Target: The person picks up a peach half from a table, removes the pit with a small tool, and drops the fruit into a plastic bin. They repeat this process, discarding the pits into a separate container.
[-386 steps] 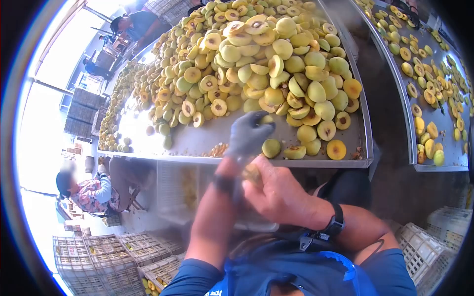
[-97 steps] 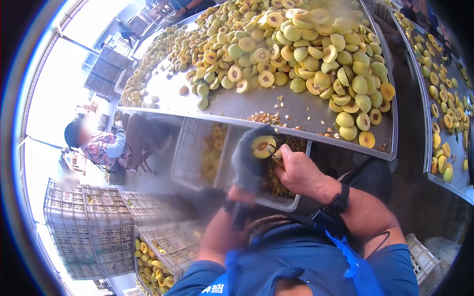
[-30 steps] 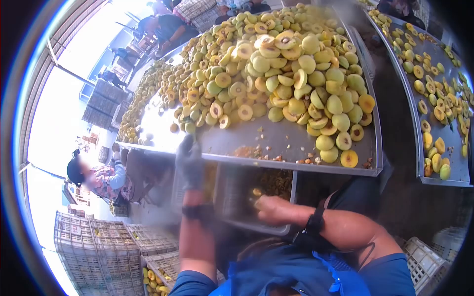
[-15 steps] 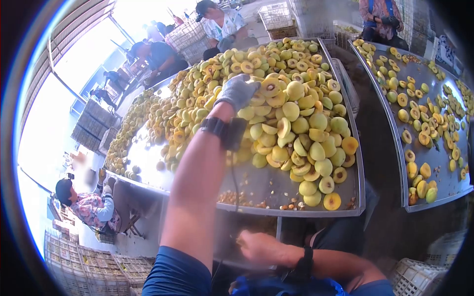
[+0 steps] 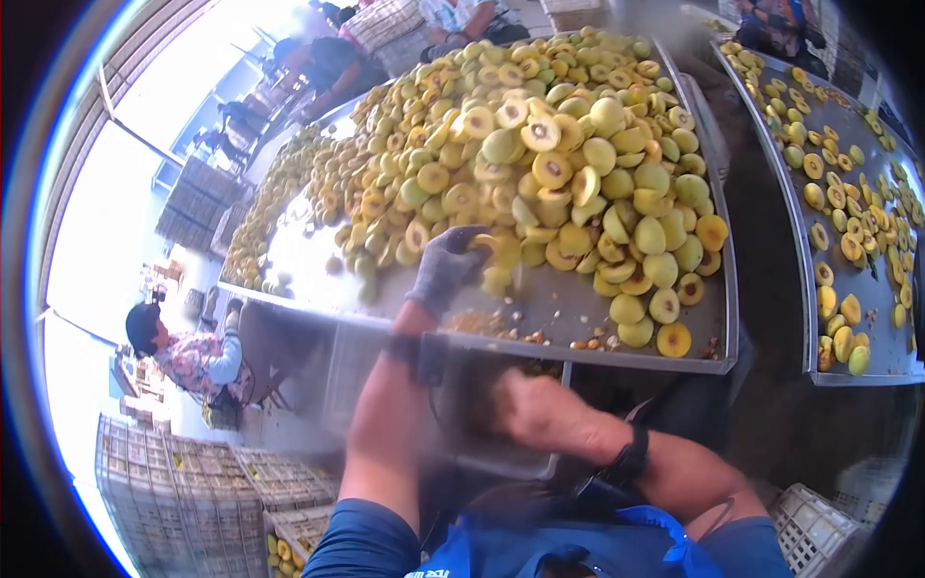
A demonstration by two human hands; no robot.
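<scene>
My left hand, in a grey glove, is over the near side of the metal table. Its fingers are closed around a yellow peach half. Behind it rises a large heap of yellow-green peach halves, several showing brown pits or pit hollows. My bare right hand is low in front of the table edge, to the right of my left forearm. Motion smears its fingers, so whether it holds anything cannot be made out.
Loose pits lie along the near table edge. A second metal table with more halves stands to the right. A seated person is at the left, others beyond the heap. Plastic crates are stacked lower left; another crate is lower right.
My left hand has drawn back from the heap toward the near table edge, now with a peach half. My right hand has shifted up and right. The camera view has tilted down.
</scene>
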